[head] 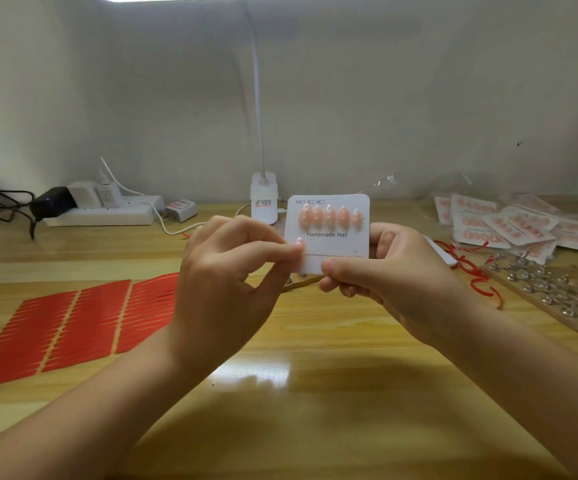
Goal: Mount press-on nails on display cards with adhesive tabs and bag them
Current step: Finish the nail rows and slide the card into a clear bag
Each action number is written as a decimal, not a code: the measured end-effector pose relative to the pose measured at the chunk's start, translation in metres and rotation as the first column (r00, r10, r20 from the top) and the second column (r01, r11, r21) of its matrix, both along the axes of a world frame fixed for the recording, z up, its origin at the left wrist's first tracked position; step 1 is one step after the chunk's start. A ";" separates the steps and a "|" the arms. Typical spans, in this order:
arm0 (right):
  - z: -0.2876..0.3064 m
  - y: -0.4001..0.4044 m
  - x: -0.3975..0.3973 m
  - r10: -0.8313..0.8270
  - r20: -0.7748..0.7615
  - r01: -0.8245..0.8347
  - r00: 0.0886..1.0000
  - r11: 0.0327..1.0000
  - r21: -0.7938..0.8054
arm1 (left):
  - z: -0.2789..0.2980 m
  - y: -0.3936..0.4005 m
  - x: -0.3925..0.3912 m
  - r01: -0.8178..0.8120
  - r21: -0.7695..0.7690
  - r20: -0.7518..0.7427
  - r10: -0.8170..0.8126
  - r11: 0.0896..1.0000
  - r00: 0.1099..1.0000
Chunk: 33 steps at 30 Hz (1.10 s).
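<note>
Both hands hold a white card (329,233) upright above the wooden table (315,341), in front of the base of a white desk lamp (264,197). The card reads "Handmade Nail" and carries a row of five pink nails (329,216) across its upper half.

The right hand (395,271) grips the card from its right side, the thumb curled across the lower front edge and the fingers behind it. The left hand (225,271) comes in from the left, its thumb and forefinger pinching a single pink nail (299,241) against the card's lower left part, just under the printed line and below the leftmost nail of the row. The nail peeks out above the fingertip; whether it is already stuck down cannot be told.

On the table to the left lies a sheet of red tabs (73,327), flat and well apart from the card. To the right sits a pile of bagged cards (516,223), with red strips (471,268) near it and a wooden board of metal studs (550,292) in front. A power strip (107,211) with plugs lies at the back left against the wall.
</note>
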State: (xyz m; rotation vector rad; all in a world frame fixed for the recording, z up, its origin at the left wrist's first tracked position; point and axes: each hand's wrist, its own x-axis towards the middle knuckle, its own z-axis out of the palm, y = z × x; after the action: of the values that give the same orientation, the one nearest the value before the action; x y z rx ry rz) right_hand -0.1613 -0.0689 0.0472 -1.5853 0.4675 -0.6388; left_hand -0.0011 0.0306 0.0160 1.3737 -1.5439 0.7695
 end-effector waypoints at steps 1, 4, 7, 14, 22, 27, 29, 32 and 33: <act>0.000 0.000 0.000 -0.002 -0.003 0.002 1.000 1.000 -0.004 | 0.000 0.000 -0.001 0.006 0.011 -0.010 -0.006 1.000 1.000; 0.001 0.000 0.000 -0.017 0.002 0.017 1.000 1.000 -0.003 | 0.001 0.000 -0.003 0.068 0.033 -0.104 -0.064 0.997 0.993; 0.002 0.000 -0.001 -0.017 0.005 0.017 1.000 1.000 -0.005 | 0.003 0.000 -0.001 0.067 0.033 -0.120 -0.063 0.997 0.991; 0.003 0.001 -0.001 -0.021 -0.003 0.021 1.000 1.000 -0.023 | 0.000 -0.001 0.001 -0.035 0.053 0.040 0.033 0.998 0.999; 0.003 0.002 -0.001 -0.012 -0.010 0.011 1.000 0.999 -0.031 | -0.001 0.000 0.000 -0.032 0.034 0.028 0.031 0.999 0.999; 0.002 0.001 -0.002 -0.004 0.000 0.004 1.000 1.000 -0.015 | -0.001 0.000 0.000 -0.034 0.037 0.046 0.033 0.999 0.998; 0.001 0.000 -0.002 -0.005 0.000 0.005 1.000 1.000 -0.009 | 0.000 0.000 -0.002 -0.005 0.052 -0.005 0.005 0.999 1.000; 0.001 0.000 -0.002 -0.010 -0.003 0.010 1.000 1.000 -0.004 | 0.003 0.003 -0.006 0.134 0.107 -0.304 -0.096 0.985 0.948; 0.001 -0.001 -0.001 -0.011 0.000 0.011 1.000 1.000 -0.005 | 0.004 0.004 -0.007 0.203 0.120 -0.465 -0.126 0.972 0.876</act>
State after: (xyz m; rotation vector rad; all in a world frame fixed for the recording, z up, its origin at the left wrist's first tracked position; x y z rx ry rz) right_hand -0.1626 -0.0695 0.0481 -1.5885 0.4752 -0.6488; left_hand -0.0081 0.0344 0.0205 1.3970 -1.3437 0.1895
